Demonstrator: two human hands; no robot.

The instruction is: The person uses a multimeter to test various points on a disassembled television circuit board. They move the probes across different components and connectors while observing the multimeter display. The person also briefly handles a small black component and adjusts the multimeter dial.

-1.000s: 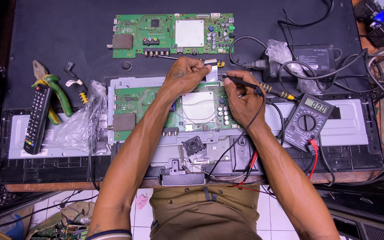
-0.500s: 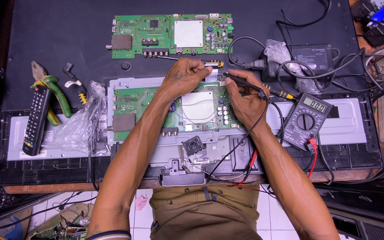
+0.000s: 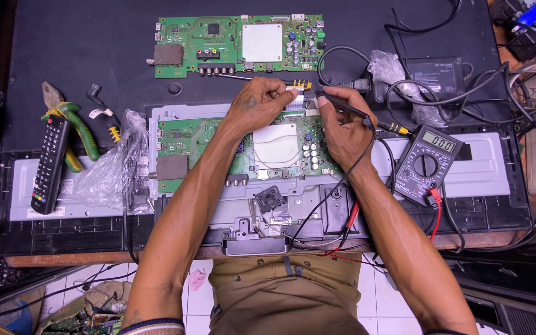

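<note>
Both hands are working at the top edge of a green board (image 3: 243, 146) seated in a metal chassis (image 3: 485, 167). The left hand (image 3: 260, 102) is pinching a screwdriver (image 3: 268, 80) between fingertips and thumb; its long axis is running nearly level, the thin shaft pointing left and the yellow-and-black handle pointing right. The right hand (image 3: 342, 127) is closing its fingers around a black probe (image 3: 342, 104), the tip pointing left toward the left hand's fingertips and the body slanting down to the right; its lead is trailing past the wrist. A multimeter (image 3: 428, 162) is lying just right of that hand, on the chassis, with red and black leads plugged in. A second board (image 3: 237, 44) is lying above the hands on the dark table (image 3: 94, 49). At far left, a clear plastic bag (image 3: 110, 170) is sitting crumpled, its contents unclear, beside a remote (image 3: 49, 164) and green-handled pliers (image 3: 72, 127).
</note>
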